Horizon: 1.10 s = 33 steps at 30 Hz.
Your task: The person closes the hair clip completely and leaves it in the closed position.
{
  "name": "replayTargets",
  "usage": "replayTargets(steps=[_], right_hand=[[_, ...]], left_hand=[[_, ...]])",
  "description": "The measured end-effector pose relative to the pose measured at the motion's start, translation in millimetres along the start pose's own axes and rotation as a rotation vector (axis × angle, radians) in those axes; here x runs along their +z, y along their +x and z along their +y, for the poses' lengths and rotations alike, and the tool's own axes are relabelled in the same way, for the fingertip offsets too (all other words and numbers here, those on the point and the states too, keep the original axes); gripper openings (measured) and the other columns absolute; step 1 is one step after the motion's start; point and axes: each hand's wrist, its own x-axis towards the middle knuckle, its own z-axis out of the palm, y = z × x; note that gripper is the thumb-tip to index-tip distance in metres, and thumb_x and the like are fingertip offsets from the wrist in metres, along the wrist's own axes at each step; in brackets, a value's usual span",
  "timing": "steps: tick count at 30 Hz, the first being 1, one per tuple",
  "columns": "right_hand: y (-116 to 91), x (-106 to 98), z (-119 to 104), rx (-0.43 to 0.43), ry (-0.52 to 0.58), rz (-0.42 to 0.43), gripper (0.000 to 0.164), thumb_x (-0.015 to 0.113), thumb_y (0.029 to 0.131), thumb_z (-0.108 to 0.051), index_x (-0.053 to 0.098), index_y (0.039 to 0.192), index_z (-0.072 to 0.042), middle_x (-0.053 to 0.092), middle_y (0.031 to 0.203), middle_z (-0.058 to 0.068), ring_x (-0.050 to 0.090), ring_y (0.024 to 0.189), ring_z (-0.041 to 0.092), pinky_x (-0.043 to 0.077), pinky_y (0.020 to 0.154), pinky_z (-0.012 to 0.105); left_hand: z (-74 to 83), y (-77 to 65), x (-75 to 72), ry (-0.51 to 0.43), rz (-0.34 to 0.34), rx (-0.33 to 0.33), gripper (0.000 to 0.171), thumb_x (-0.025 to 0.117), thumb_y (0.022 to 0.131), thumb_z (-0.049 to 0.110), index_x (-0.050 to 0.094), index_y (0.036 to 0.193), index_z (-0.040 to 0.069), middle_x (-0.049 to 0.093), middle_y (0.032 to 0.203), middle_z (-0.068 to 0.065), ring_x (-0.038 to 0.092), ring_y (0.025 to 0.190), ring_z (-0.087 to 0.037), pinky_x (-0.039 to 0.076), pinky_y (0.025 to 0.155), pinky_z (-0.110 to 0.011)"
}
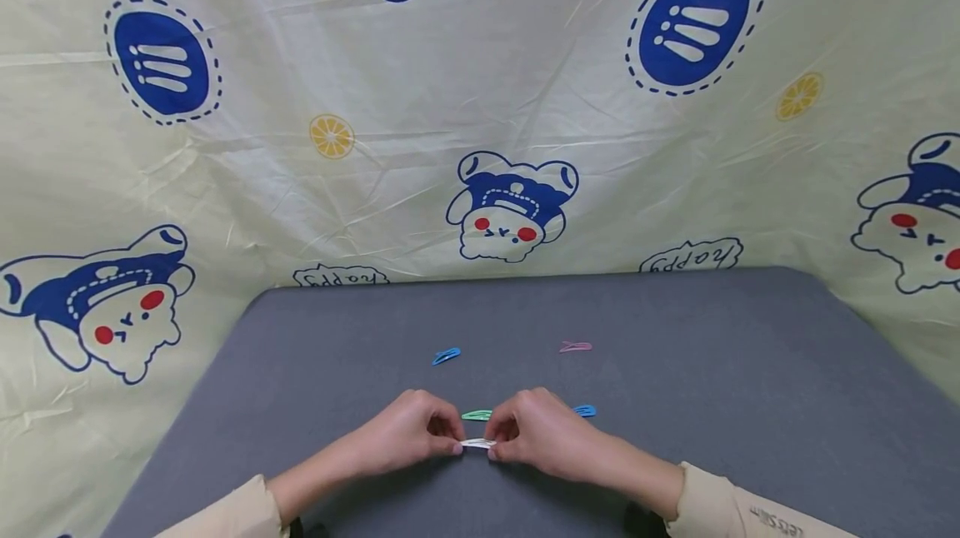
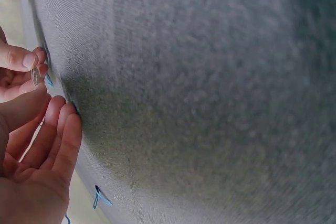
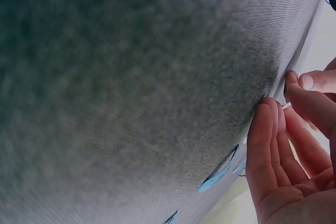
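Observation:
Between the two hands, just above the grey table, is a small white snap hair clip (image 1: 477, 443). Thumb and fingertips of the left hand (image 1: 408, 434) pinch its left end, while the right hand (image 1: 543, 438) pinches the right end the same way. In the left wrist view the clip (image 2: 35, 76) shows narrowly between the fingertips; in the right wrist view fingers mostly cover it. Right behind the hands lies a green hair clip (image 1: 476, 415), partly hidden by the right hand. A blue hair clip (image 1: 585, 410) lies beyond the right hand, its left part covered.
Farther back on the grey table (image 1: 345, 338) lie another blue hair clip (image 1: 446, 356), to the left, and a pink hair clip (image 1: 576, 346), to the right. A pale printed cloth (image 1: 405, 88) hangs behind the table's far edge.

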Motion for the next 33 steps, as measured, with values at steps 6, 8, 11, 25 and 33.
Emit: replayTargets(steps=[6, 8, 11, 25, 33], right_hand=[[2.5, 0.1, 2.9, -0.001, -0.009, -0.016, 0.011, 0.08, 0.081, -0.011, 0.072, 0.079, -0.019, 0.06, 0.068, -0.018, 0.054, 0.062, -0.002, 0.046, 0.058, 0.021], [3.0, -0.3, 3.5, 0.0, -0.016, -0.017, 0.011, 0.08, 0.08, -0.011, 0.072, 0.079, -0.019, 0.06, 0.068, -0.018, 0.054, 0.062, -0.002, 0.046, 0.058, 0.021], [3.4, -0.5, 4.6, 0.008, -0.019, -0.014, 0.011, 0.08, 0.08, -0.01, 0.072, 0.079, -0.018, 0.06, 0.068, -0.018, 0.053, 0.062, -0.002, 0.045, 0.058, 0.022], [3.9, 3.2, 11.6, 0.027, 0.034, -0.01, 0.012, 0.081, 0.08, -0.01, 0.073, 0.079, -0.018, 0.06, 0.067, -0.016, 0.055, 0.062, 0.0, 0.046, 0.057, 0.022], [2.0, 2.9, 11.6, 0.033, 0.067, -0.016, 0.01, 0.081, 0.08, -0.012, 0.073, 0.087, -0.013, 0.061, 0.07, -0.015, 0.057, 0.065, 0.0, 0.048, 0.06, 0.022]], left_hand=[[-2.9, 5.0, 0.7, 0.026, -0.012, 0.003, 0.008, 0.078, 0.084, 0.007, 0.073, 0.081, 0.012, 0.059, 0.067, 0.014, 0.05, 0.061, 0.001, 0.044, 0.056, -0.02], [-4.1, 6.7, 1.2, 0.033, -0.009, 0.008, 0.007, 0.078, 0.083, 0.007, 0.073, 0.081, 0.011, 0.058, 0.067, 0.014, 0.05, 0.061, 0.001, 0.044, 0.056, -0.02], [-5.1, 8.8, 2.4, 0.034, 0.001, 0.009, 0.007, 0.078, 0.083, 0.006, 0.073, 0.08, 0.011, 0.057, 0.066, 0.014, 0.049, 0.06, 0.001, 0.043, 0.055, -0.019], [-3.9, 12.6, 4.6, 0.038, -0.002, -0.026, 0.017, 0.079, 0.079, 0.003, 0.069, 0.075, 0.015, 0.056, 0.062, 0.012, 0.048, 0.057, 0.001, 0.041, 0.054, -0.02], [-7.3, 10.4, 3.3, 0.014, -0.024, -0.032, 0.012, 0.081, 0.079, 0.007, 0.071, 0.08, 0.014, 0.058, 0.064, 0.012, 0.05, 0.059, 0.0, 0.043, 0.055, -0.019]])
